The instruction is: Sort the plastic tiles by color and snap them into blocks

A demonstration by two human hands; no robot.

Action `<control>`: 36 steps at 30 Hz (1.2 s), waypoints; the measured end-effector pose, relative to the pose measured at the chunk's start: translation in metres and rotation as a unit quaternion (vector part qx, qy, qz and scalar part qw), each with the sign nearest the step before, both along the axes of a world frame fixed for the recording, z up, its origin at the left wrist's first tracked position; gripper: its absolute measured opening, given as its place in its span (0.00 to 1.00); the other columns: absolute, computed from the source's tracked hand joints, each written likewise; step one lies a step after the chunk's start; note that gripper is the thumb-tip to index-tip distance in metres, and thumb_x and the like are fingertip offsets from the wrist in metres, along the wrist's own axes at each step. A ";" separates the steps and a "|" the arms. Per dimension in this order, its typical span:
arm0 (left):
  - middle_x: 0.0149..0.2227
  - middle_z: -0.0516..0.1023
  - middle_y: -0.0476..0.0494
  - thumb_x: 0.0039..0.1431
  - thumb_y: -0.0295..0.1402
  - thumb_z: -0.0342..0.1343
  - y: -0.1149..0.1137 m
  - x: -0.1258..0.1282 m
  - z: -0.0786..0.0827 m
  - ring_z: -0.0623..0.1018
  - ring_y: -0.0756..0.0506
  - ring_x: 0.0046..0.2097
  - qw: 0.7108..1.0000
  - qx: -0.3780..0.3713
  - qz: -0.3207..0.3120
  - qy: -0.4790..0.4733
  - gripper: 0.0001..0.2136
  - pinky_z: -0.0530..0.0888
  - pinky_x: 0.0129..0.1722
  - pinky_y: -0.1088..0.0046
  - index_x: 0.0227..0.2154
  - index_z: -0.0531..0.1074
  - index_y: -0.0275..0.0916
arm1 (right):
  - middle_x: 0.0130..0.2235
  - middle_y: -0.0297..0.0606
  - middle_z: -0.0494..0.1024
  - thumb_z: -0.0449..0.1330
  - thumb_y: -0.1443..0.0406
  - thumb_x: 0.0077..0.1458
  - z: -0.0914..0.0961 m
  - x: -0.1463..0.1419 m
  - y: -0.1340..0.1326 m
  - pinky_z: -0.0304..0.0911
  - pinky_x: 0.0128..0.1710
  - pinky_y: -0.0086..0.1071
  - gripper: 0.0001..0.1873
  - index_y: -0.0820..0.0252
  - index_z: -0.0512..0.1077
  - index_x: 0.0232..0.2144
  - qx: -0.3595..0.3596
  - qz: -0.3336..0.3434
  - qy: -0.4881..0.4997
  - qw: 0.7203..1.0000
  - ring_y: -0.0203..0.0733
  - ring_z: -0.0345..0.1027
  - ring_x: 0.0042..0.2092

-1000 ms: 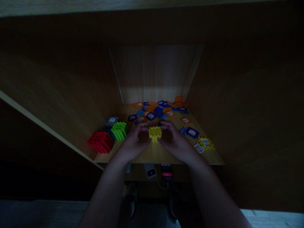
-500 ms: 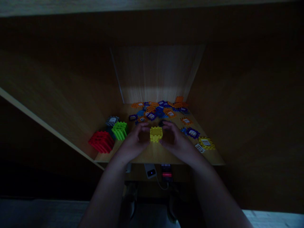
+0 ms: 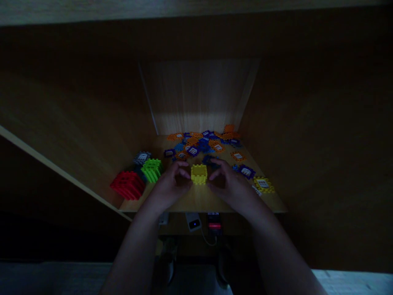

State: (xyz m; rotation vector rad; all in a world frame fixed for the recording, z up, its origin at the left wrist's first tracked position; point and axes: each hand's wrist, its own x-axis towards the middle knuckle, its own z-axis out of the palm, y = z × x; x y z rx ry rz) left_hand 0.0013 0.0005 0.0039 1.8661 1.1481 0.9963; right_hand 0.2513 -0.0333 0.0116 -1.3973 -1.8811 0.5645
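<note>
A small stack of yellow interlocking tiles (image 3: 199,174) with toothed edges sits between my hands, near the front of the wooden shelf (image 3: 199,203). My left hand (image 3: 172,184) curves at its left side, fingers apart and tips close to its edge; whether they touch cannot be made out. On the other side, my right hand (image 3: 229,182) has its fingers bent and spread, with a narrow gap to the stack. Behind the right fingers lies a dark blue tile (image 3: 208,159), partly covered.
Left on the shelf stand a red tile stack (image 3: 128,185), a green stack (image 3: 152,170) and grey-blue window tiles (image 3: 142,157). Loose orange and blue tiles (image 3: 204,143) lie at the back. A yellow window tile (image 3: 263,184) is right. Below are a phone (image 3: 214,224) and a white cabled device (image 3: 193,223).
My right fingers have drawn slightly away from the yellow stack, and my left fingers have loosened a little. The stack keeps its place on the shelf while the view shifts slightly.
</note>
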 end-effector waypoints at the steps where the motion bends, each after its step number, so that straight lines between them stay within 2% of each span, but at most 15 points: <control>1: 0.42 0.82 0.49 0.59 0.29 0.66 0.000 0.000 -0.001 0.82 0.42 0.47 1.000 -0.002 0.000 -0.002 0.23 0.73 0.53 0.63 0.56 0.69 0.44 | 0.46 0.34 0.84 0.68 0.69 0.61 -0.001 -0.001 0.000 0.70 0.53 0.40 0.37 0.51 0.62 0.69 0.002 0.000 0.002 1.000 0.45 0.80 0.48; 6: 0.43 0.83 0.49 0.59 0.31 0.66 0.003 -0.001 -0.004 0.82 0.42 0.47 1.000 -0.007 -0.001 0.007 0.23 0.73 0.53 0.62 0.57 0.68 0.45 | 0.47 0.35 0.84 0.69 0.70 0.59 -0.004 -0.005 0.002 0.70 0.54 0.40 0.39 0.52 0.62 0.69 0.008 0.001 0.013 1.000 0.45 0.80 0.49; 16: 0.41 0.83 0.49 0.59 0.29 0.65 0.002 0.002 -0.001 0.83 0.43 0.45 1.000 -0.009 0.002 0.002 0.21 0.75 0.50 0.64 0.55 0.70 0.44 | 0.46 0.34 0.83 0.71 0.70 0.58 -0.008 -0.011 0.005 0.69 0.55 0.41 0.38 0.53 0.63 0.67 0.007 -0.011 0.033 0.999 0.46 0.80 0.50; 26: 0.42 0.84 0.49 0.60 0.30 0.65 0.003 0.001 -0.005 0.83 0.42 0.46 1.000 -0.005 0.002 0.011 0.20 0.74 0.51 0.63 0.54 0.72 0.45 | 0.44 0.33 0.83 0.70 0.70 0.58 -0.011 -0.011 0.007 0.69 0.54 0.39 0.36 0.53 0.65 0.65 0.010 -0.003 0.045 0.999 0.45 0.80 0.48; 31: 0.42 0.84 0.49 0.60 0.29 0.64 0.003 0.002 -0.001 0.83 0.42 0.47 1.000 0.002 0.004 0.022 0.19 0.74 0.52 0.62 0.53 0.72 0.45 | 0.44 0.33 0.83 0.70 0.70 0.59 -0.009 -0.011 0.006 0.69 0.54 0.40 0.35 0.54 0.65 0.65 0.013 -0.001 0.036 0.999 0.45 0.79 0.48; 36: 0.42 0.84 0.49 0.60 0.30 0.64 0.002 0.002 0.001 0.84 0.42 0.46 0.999 0.005 0.013 0.034 0.18 0.75 0.52 0.62 0.53 0.72 0.45 | 0.46 0.35 0.82 0.72 0.69 0.57 -0.011 -0.008 0.006 0.70 0.56 0.41 0.38 0.54 0.64 0.67 0.021 0.002 0.026 0.999 0.45 0.79 0.50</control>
